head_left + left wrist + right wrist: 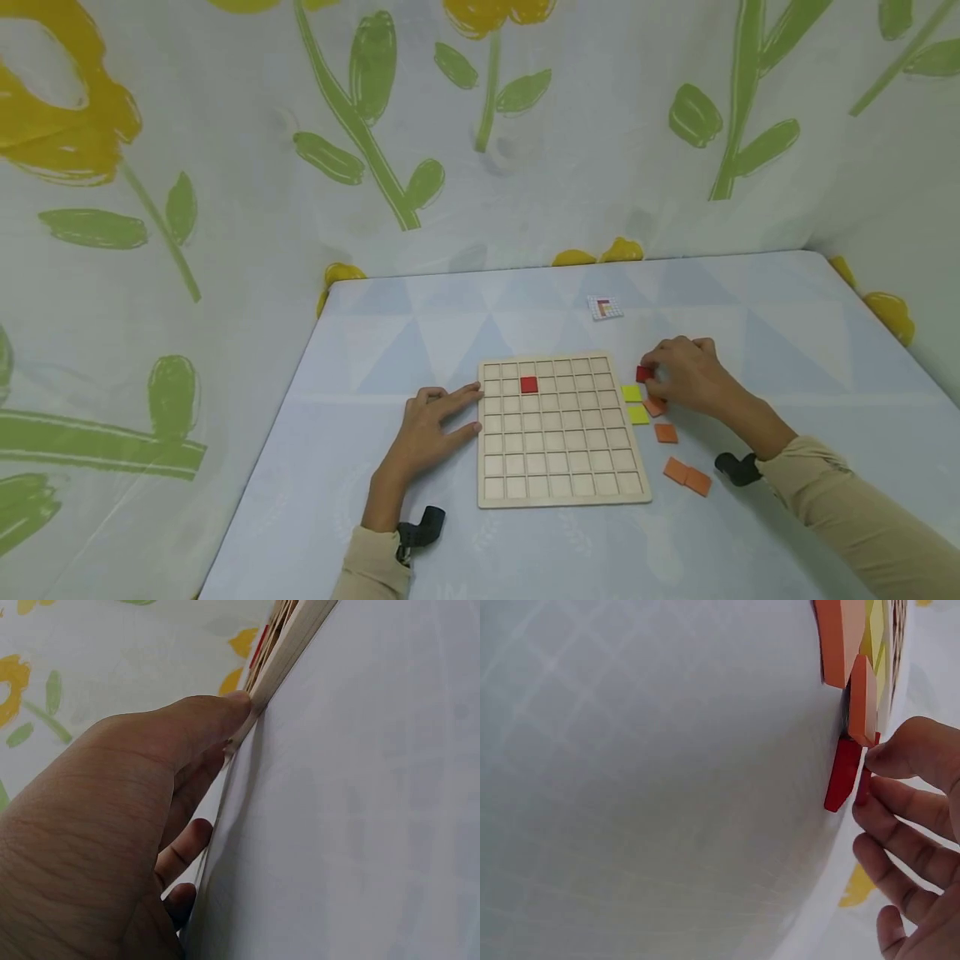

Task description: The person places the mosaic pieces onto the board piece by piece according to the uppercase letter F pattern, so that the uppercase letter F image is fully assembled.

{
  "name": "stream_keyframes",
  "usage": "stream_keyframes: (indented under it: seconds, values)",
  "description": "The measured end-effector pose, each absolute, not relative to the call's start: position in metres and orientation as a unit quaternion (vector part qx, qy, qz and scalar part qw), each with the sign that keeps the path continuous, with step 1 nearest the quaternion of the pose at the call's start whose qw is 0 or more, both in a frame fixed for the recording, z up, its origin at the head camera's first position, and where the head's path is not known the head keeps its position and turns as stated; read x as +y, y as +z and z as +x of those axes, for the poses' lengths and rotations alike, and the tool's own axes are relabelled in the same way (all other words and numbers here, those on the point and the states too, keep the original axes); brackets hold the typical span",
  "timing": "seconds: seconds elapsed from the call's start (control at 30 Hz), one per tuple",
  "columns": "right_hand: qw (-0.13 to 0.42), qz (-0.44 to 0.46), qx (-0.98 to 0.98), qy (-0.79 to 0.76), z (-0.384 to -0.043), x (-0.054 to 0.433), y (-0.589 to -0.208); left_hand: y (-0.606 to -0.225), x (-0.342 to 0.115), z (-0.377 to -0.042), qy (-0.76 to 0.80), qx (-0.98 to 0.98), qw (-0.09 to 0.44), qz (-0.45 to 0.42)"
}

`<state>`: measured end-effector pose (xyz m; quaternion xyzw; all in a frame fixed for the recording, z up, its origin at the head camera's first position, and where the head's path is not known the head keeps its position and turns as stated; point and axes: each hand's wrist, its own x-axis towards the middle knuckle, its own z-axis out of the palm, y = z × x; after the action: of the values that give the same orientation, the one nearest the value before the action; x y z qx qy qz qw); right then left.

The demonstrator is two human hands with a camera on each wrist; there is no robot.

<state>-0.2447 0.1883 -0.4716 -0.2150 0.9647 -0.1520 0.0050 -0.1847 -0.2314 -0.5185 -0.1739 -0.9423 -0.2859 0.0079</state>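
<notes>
A square wooden grid board (pixel 564 503) lies on the table, with one red tile (pixel 528 385) in a cell of an upper row. My left hand (pixel 431 429) rests at the board's left edge; its thumb and fingertips touch the wooden side (pixel 289 656), fingers fairly straight. Beyond the board's right side, my right hand (pixel 686 375) pinches a red tile (pixel 865 784) between thumb and fingers. Another red tile (pixel 844 772) lies right beside it on the table, next to an orange tile (pixel 863 701). In the head view my right fingers partly hide these tiles.
Two yellow tiles (pixel 637 414) lie along the board's right edge. Several orange tiles (pixel 666 433) are scattered nearer me. A small printed pattern card (pixel 604 307) lies behind the board. The table (pixel 420 333) meets a flower-printed wall (pixel 525 200) at the back.
</notes>
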Motion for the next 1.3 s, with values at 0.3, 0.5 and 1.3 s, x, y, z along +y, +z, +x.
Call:
stream_keyframes:
  seconds: [0.3,0.5,1.3]
  values:
    - [-0.032,-0.263,0.943,-0.202,-0.246,0.18,-0.461,-0.517,-0.23,-0.183,-0.282,-0.944,0.007,-0.168]
    - [-0.046,-0.305,0.927,-0.215,-0.247,0.164,-0.455,-0.518,-0.231,-0.182,-0.277,-0.945,0.002,-0.171]
    - [-0.076,-0.39,0.89,-0.225,-0.26,0.107,-0.449,-0.516,-0.231,-0.183,-0.279,-0.945,0.005,-0.171]
